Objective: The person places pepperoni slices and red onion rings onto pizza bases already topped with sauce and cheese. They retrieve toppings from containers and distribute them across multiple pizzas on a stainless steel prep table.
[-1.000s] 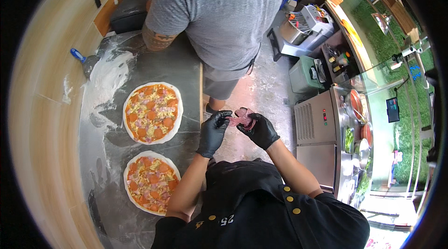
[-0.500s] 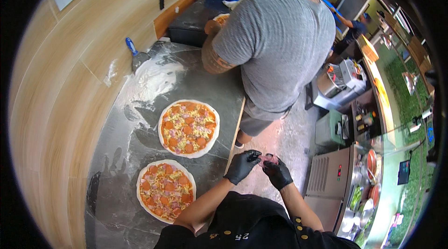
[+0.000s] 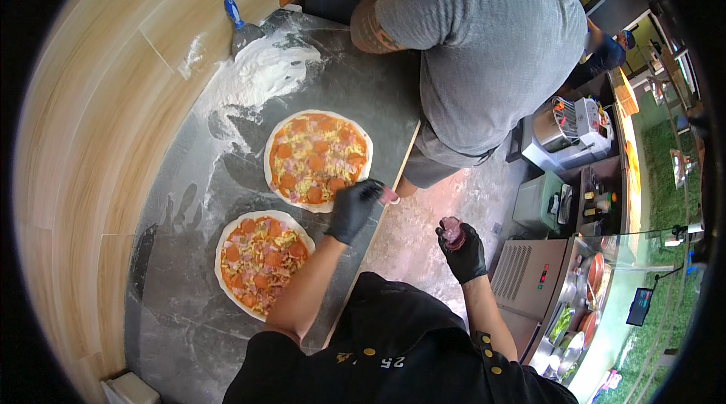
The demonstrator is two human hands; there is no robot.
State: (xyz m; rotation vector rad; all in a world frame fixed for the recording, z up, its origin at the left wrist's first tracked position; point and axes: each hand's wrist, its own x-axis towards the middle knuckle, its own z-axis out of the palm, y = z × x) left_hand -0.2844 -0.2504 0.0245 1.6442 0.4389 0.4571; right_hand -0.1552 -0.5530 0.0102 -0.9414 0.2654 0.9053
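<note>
Bright, even daylight fills the scene, with soft shadows on the dark floured counter (image 3: 227,177). Fisheye bending grows toward the black rim (edges slightly blurred), centre sharp.

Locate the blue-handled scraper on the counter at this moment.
In the head view, the blue-handled scraper lies at the upper left, by the wooden wall, beside the flour pile.
</note>
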